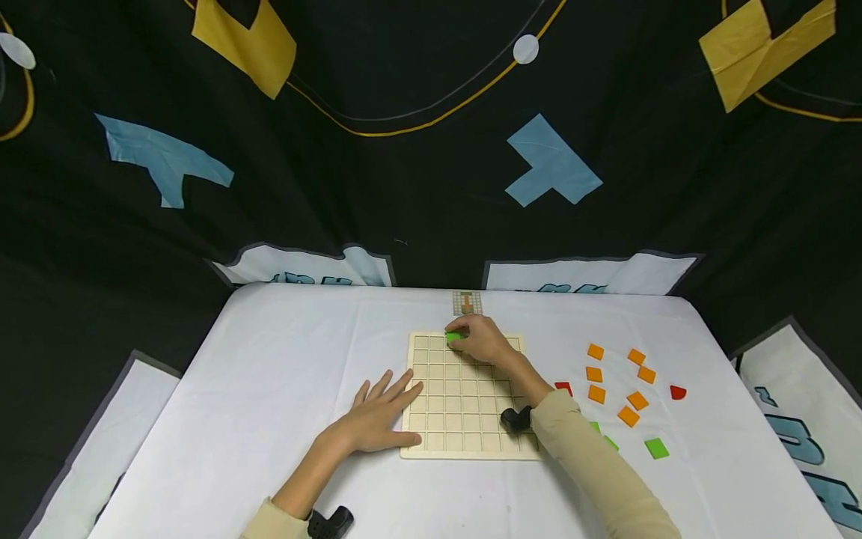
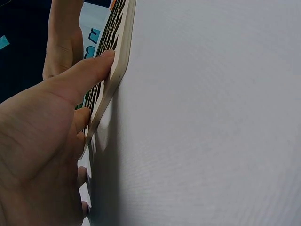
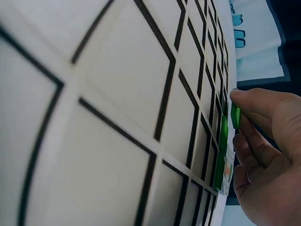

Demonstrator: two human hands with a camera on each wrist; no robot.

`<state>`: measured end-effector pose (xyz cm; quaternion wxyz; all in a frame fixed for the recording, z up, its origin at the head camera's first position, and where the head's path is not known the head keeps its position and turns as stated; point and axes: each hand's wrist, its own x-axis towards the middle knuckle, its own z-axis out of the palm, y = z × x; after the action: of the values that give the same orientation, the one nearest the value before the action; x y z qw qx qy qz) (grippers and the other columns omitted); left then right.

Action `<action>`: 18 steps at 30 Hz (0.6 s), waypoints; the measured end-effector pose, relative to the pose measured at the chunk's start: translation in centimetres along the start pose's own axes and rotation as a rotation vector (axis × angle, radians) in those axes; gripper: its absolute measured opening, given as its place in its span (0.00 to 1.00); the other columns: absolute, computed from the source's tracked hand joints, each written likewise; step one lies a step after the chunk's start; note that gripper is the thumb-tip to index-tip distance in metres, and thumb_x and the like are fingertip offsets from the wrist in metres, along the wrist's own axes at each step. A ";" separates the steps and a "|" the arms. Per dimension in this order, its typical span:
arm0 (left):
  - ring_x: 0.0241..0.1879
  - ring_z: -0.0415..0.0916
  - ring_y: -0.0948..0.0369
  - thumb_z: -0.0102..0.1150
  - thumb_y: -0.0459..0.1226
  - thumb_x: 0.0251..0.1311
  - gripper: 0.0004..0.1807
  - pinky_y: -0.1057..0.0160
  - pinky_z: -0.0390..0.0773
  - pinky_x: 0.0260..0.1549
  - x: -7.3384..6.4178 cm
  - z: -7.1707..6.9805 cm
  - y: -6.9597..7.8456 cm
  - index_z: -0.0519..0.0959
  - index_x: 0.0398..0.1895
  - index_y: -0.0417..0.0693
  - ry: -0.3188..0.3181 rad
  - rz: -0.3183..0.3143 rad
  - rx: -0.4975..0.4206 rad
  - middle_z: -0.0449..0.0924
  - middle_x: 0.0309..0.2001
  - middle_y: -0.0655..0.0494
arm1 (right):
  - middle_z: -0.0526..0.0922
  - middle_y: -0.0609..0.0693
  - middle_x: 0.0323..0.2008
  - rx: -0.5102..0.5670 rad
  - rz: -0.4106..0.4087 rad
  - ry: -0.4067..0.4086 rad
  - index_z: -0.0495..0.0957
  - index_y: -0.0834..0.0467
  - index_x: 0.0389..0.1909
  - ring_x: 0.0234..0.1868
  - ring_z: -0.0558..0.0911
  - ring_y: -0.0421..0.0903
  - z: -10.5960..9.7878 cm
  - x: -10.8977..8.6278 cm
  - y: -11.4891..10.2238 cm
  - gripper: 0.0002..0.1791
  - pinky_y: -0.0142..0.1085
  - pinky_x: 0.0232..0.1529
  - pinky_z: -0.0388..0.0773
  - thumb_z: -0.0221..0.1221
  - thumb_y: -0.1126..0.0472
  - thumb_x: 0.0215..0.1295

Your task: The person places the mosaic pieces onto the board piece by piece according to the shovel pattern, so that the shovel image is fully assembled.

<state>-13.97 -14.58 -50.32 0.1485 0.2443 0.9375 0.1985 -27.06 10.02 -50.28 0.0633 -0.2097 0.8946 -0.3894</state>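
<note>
A pale wooden grid board (image 1: 438, 454) lies on the table. My right hand (image 1: 480, 340) is over the board's far row, and in the right wrist view its thumb and fingers pinch a green square tile (image 3: 235, 114). Beside that tile, more green tiles (image 3: 219, 165) sit in the far row of cells. My left hand (image 1: 377, 421) rests at the board's left edge with its fingers straight and spread. The left wrist view shows its thumb (image 2: 96, 68) lying on the board's rim (image 2: 123, 52).
A small card (image 1: 467, 302) with a grid picture lies beyond the board. Right of the board are scattered several orange tiles (image 1: 596, 394), green tiles (image 1: 656, 448) and red pieces (image 1: 678, 392). My right forearm partly covers some. A dark printed cloth (image 1: 404, 209) hangs behind the table.
</note>
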 end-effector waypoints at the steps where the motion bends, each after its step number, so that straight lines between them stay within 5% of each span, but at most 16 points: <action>1: 0.77 0.35 0.41 0.61 0.62 0.59 0.48 0.30 0.36 0.66 0.0 0.0 0.0 0.58 0.78 0.52 0.000 0.000 -0.001 0.45 0.79 0.49 | 0.84 0.53 0.49 -0.012 0.005 -0.005 0.86 0.59 0.47 0.52 0.82 0.52 0.1 0.1 0.0 0.13 0.44 0.53 0.78 0.69 0.66 0.60; 18: 0.77 0.35 0.40 0.60 0.61 0.60 0.48 0.30 0.37 0.66 0.0 -0.1 -0.1 0.58 0.79 0.52 -0.004 0.004 -0.007 0.45 0.79 0.50 | 0.85 0.51 0.48 -0.087 0.006 -0.048 0.86 0.57 0.48 0.51 0.82 0.52 0.0 0.2 0.1 0.14 0.49 0.56 0.76 0.70 0.63 0.60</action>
<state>-13.99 -14.66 -50.28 0.1509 0.2458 0.9360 0.2018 -27.24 10.03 -50.39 0.0768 -0.2191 0.9096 -0.3446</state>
